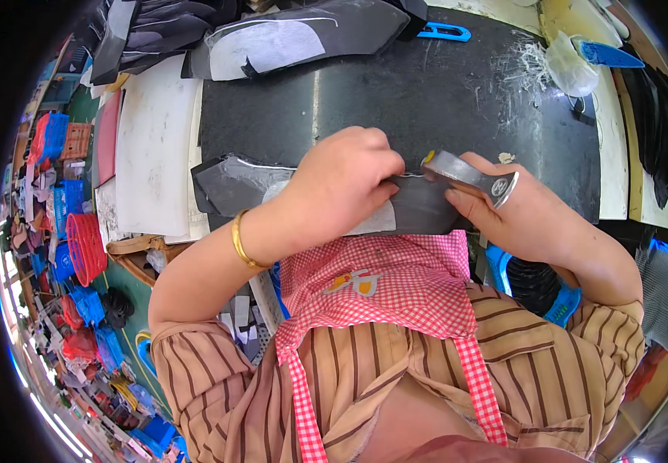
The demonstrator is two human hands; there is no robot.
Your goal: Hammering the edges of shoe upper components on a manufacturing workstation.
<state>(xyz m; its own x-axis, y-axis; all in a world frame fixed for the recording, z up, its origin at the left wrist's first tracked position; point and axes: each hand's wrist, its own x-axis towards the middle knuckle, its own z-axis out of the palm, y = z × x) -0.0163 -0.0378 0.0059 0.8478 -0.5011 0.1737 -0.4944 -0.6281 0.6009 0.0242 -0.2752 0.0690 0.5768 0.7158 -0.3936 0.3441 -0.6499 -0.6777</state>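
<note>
A dark grey, flat piece of leather-like material lies along the near edge of the black work board, with a whitish line on its far edge and a pale patch partly under my wrist. My left hand is closed in a pinch on that far edge, near its middle. My right hand grips a metal hammer with a flared end, held just over the piece and to the right of my left fingers. The hammer's handle is hidden in my palm.
The black board has whitish residue at right. Behind lies a larger grey piece beside stacked dark pieces and a blue plastic-handled tool. A plastic-wrapped container with a blue tool stands at far right.
</note>
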